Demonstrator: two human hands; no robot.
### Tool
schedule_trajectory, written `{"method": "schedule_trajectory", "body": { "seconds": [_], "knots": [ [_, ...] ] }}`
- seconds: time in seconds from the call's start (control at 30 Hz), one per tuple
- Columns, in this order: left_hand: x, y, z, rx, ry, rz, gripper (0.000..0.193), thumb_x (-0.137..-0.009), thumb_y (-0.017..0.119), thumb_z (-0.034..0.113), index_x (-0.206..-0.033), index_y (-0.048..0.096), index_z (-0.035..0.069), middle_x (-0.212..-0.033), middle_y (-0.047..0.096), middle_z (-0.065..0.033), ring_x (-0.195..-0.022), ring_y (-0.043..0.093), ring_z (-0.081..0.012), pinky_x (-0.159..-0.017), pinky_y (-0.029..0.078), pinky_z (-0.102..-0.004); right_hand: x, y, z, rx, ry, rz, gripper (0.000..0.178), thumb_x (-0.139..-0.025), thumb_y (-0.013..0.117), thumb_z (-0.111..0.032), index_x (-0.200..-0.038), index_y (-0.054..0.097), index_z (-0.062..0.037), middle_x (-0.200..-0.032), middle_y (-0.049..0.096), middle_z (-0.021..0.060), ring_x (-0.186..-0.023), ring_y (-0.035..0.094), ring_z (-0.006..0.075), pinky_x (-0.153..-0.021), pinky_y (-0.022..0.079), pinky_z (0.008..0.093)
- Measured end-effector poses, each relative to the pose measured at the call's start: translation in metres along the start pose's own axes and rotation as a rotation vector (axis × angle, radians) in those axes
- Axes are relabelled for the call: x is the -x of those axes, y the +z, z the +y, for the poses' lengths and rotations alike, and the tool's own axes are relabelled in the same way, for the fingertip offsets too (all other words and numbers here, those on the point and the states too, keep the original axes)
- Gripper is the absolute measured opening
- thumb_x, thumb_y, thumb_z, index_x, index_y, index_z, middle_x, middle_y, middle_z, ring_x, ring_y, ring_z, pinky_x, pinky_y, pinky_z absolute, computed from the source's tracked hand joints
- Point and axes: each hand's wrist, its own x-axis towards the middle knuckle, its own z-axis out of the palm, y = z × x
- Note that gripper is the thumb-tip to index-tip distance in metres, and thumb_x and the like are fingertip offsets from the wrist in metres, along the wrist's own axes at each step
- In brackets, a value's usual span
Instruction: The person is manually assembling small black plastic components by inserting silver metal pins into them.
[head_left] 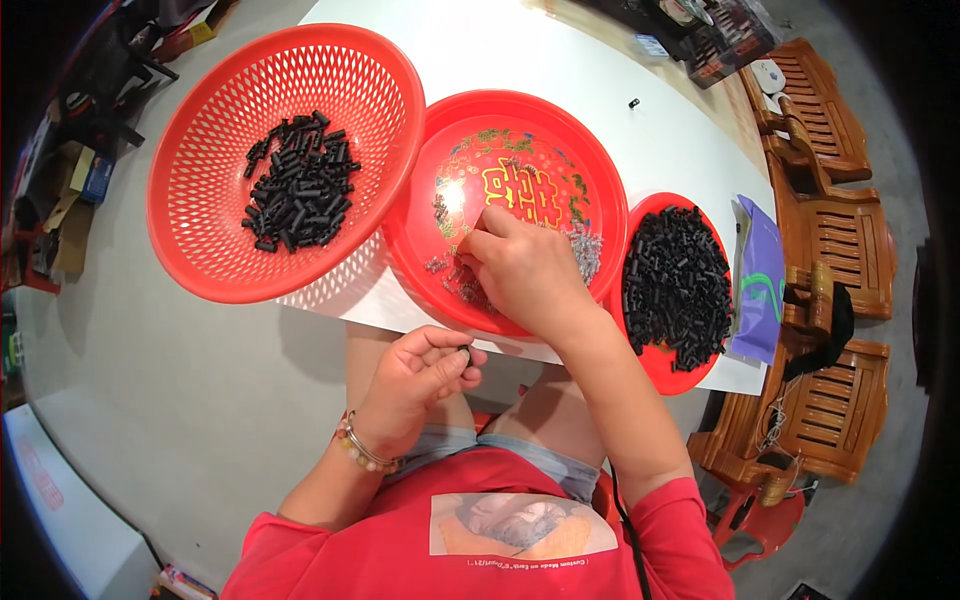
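Note:
My left hand (415, 385) is in front of the table edge, closed in a pinch on a small black cylindrical piece (466, 353) whose end shows between thumb and fingers. Over the round red tray (410, 215) my right hand (525, 265) reaches down, its fingertips bunched together near the tray floor. Anything in those fingertips is hidden. Small silvery, clear-looking parts (586, 250) lie scattered around and under the right hand. The tray bears a yellow and green printed pattern.
To the left, a red slotted basket (185, 200) holds many black tubes (300, 190). A smaller red tray (662, 375) heaped with black pieces (677, 285) stands right, beside a purple bag (760, 280). One loose black piece (634, 103) lies on the white table (470, 40). Wooden chairs (835, 240) stand beyond.

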Motion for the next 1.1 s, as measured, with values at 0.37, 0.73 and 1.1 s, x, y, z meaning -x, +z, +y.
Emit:
{"method": "schedule_trajectory", "body": {
  "seconds": [0.37,0.73,1.1],
  "knots": [
    [-0.002,-0.002,-0.002,0.120,0.068,-0.013,0.018,-0.090,0.056,0.008,-0.108,0.055,0.004,-0.098,0.063,-0.0099,-0.084,0.062,-0.0151,-0.078,0.052,-0.0275,0.016,-0.010,0.000,-0.238,0.083,0.012,0.009,-0.078,0.062,-0.010,-0.081,0.057,-0.0028,-0.078,0.056,0.0119,-0.066,0.060,0.0323,-0.059,0.050,0.0413],
    [-0.001,0.017,0.004,0.262,0.141,0.071,0.017,-0.093,0.053,0.011,-0.109,0.049,0.006,-0.105,0.063,-0.0106,-0.091,0.064,-0.0185,-0.078,0.054,-0.0285,0.051,-0.031,-0.033,-0.658,0.193,0.038,0.007,-0.083,0.057,-0.005,-0.087,0.054,-0.0003,-0.080,0.056,0.0135,-0.073,0.059,0.0312,-0.061,0.047,0.0366],
    [0.003,0.037,0.000,0.228,0.176,0.014,0.020,-0.093,0.054,0.011,-0.113,0.052,0.006,-0.101,0.063,-0.0069,-0.089,0.064,-0.0165,-0.077,0.054,-0.0273,0.072,-0.036,-0.048,-0.468,0.134,0.238,0.010,-0.080,0.061,-0.006,-0.090,0.059,-0.0038,-0.079,0.056,0.0096,-0.065,0.061,0.0272,-0.052,0.048,0.0345]
  ]
}}
